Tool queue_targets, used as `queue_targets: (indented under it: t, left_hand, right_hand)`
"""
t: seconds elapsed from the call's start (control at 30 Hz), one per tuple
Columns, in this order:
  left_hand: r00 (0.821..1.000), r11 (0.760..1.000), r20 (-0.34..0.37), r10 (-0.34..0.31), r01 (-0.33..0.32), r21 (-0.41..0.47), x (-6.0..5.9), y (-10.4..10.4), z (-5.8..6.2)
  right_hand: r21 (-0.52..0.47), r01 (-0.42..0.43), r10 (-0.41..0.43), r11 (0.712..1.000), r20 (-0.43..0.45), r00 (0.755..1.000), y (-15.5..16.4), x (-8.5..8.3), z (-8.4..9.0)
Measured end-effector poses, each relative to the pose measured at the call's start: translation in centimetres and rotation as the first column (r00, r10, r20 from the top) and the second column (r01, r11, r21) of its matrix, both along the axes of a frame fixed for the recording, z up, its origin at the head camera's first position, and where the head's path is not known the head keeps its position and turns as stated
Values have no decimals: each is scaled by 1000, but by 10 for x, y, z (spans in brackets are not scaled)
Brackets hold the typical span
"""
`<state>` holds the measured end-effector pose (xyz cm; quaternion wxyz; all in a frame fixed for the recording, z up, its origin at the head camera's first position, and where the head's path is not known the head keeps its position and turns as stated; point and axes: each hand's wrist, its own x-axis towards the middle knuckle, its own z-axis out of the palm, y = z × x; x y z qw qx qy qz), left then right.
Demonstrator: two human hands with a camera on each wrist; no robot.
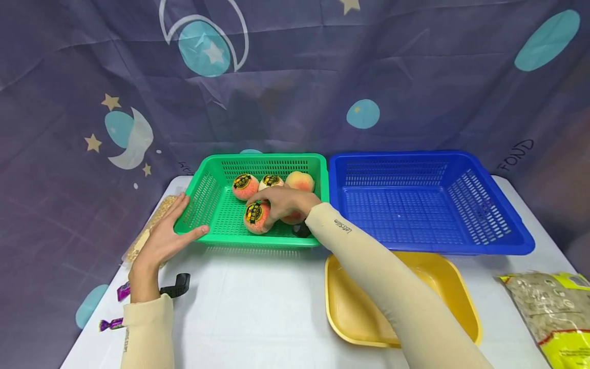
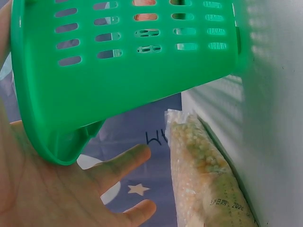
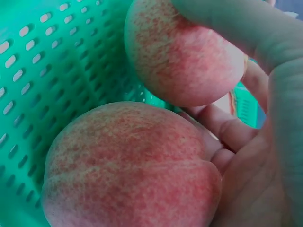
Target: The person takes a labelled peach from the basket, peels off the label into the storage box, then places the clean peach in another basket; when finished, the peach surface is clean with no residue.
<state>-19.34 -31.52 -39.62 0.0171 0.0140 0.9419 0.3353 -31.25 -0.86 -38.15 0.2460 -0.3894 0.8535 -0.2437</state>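
Note:
A green basket (image 1: 258, 241) holds several peaches, some with yellow and black stickers. My right hand (image 1: 283, 201) reaches into it and curls over a peach (image 1: 295, 217), beside a stickered peach (image 1: 256, 218). In the right wrist view, the fingers (image 3: 227, 23) wrap the upper peach (image 3: 184, 56), and a second peach (image 3: 128, 165) lies against the palm. My left hand (image 1: 166, 236) rests flat against the basket's front left corner, thumb along the front rim. In the left wrist view, its straight fingers (image 2: 118, 165) sit under the green basket's rim (image 2: 128, 80).
An empty blue basket (image 1: 428, 248) stands right of the green one, with a yellow tray (image 1: 442, 277) in front of it. A grain bag (image 1: 548, 307) lies front right. A bag of pale kernels (image 2: 203, 175) and wrapped candies (image 1: 110, 324) lie at the table's left edge.

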Motion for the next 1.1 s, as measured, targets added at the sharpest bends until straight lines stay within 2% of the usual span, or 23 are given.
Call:
queue_targets:
  t: [0.33,0.43,0.6,0.73,0.83,0.97,1.1]
  left_hand:
    - [1000,1000,-5,-14,14,11,1,3,1]
    - [1000,1000,-1,-14,14,6,2,3,2]
    - [1000,1000,6,-19,19,15,2,3,3]
    - [1000,1000,3,-25,25,5,2,4,7]
    - [999,999,-26,-24,23,-41,5,6,13]
    - [996,997,-88,-32,25,-79,10,13,25]
    - [982,997,-175,-78,73,-33,15,29,38]
  right_hand:
    - [-156,-26,26,987,-6,1000,11,0,10]
    - [-220,-41,40,975,-8,999,14,-1,19]
    - [-289,-16,17,957,2,1000,22,5,40]
    - [-317,-14,14,948,-2,1000,32,14,55]
    - [-327,-40,31,944,-31,999,41,24,64]
    - [-318,-67,40,946,-91,995,54,43,72]
    - [-311,-81,33,947,-156,987,67,63,76]
